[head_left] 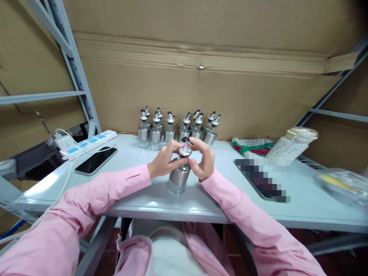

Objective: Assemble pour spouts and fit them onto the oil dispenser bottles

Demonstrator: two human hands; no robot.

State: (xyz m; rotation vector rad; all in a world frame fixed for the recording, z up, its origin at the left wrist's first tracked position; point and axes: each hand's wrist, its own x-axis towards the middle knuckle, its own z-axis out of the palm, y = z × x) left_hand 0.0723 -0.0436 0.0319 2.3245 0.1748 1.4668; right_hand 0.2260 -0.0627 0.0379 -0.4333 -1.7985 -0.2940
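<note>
Both my hands meet over a steel-sleeved glass dispenser bottle (pixel 178 178) tilted above the grey table (pixel 161 201). My left hand (pixel 164 160) is closed round its neck and cap. My right hand (pixel 203 160) pinches the silver cap and black spout (pixel 185 146) from the other side. Both arms wear pink sleeves. Behind, a group of several matching bottles (pixel 178 128) with pour spouts stands upright against the cardboard wall.
A black phone (pixel 96 160) and a white power strip (pixel 86 143) with cable lie at the left. A blurred dark tray (pixel 263 178), patterned cloth (pixel 250 147), a dotted white bottle (pixel 293 147) and a clear bag (pixel 342 184) sit at the right. Metal shelf posts flank the table.
</note>
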